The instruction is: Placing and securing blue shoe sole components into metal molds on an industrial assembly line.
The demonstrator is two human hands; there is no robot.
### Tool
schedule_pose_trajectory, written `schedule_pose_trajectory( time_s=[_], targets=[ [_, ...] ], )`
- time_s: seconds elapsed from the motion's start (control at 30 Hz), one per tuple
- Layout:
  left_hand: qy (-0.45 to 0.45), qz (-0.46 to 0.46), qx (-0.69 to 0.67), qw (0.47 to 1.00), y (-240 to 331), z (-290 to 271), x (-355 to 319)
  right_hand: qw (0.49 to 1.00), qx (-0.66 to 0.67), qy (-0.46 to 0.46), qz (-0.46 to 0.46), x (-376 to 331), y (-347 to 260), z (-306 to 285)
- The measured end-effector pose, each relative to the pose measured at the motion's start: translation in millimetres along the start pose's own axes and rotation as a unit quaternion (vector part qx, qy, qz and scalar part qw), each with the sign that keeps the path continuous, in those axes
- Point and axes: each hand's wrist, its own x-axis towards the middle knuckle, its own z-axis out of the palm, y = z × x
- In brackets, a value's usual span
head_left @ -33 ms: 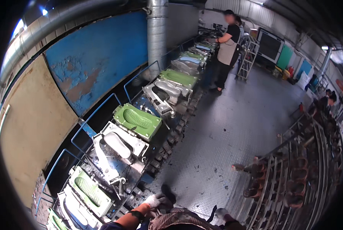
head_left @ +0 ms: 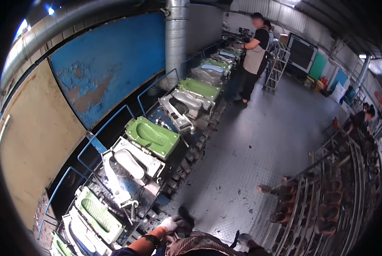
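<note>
At the lower edge my left hand [head_left: 173,224], in a pale work glove, is held before a checked apron [head_left: 195,244]. Its fingers are curled inward, and whatever they hold, if anything, is hidden. My right hand [head_left: 244,239], also gloved, hangs to the right of the apron beside a narrow dark strip [head_left: 235,240]; its fingers are too unclear to read. Left of me runs a row of open shoe-sole moulds. Closest to my left hand are a green mould half [head_left: 100,213] with a tread-patterned hollow and a silver mould half [head_left: 130,164] with a foot-shaped form.
Blue rails [head_left: 107,128] stand behind the moulds. On the right is a metal rack [head_left: 304,205] holding brownish footwear-like pieces. A grey textured floor [head_left: 238,162] lies between. Farther along the line, a co-worker [head_left: 254,55] in an apron stands near a stepladder [head_left: 277,66].
My right hand has shifted slightly left, closer to the dark strip. My left hand stays before the apron. The moulds look much the same.
</note>
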Motion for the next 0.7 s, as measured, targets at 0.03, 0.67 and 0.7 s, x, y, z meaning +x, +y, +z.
schedule_pose_trajectory(
  time_s=[0.03, 0.67, 0.7],
  targets=[
    [-0.002, -0.037, -0.03, 0.999, 7.1, -11.5, 13.8, 0.999, -0.01, -0.028, 0.012, 21.8, 3.7, -13.7],
    [0.043, 0.045, 0.007, 0.998, 228.8, -185.9, 291.8, 0.756, 0.585, 0.056, 0.288, 241.7, 191.9, -356.7],
    [0.064, 0.05, -0.009, 0.997, 220.7, -180.8, 315.5, 0.75, 0.592, 0.056, 0.291, 256.6, 211.7, -371.3]
  ],
)
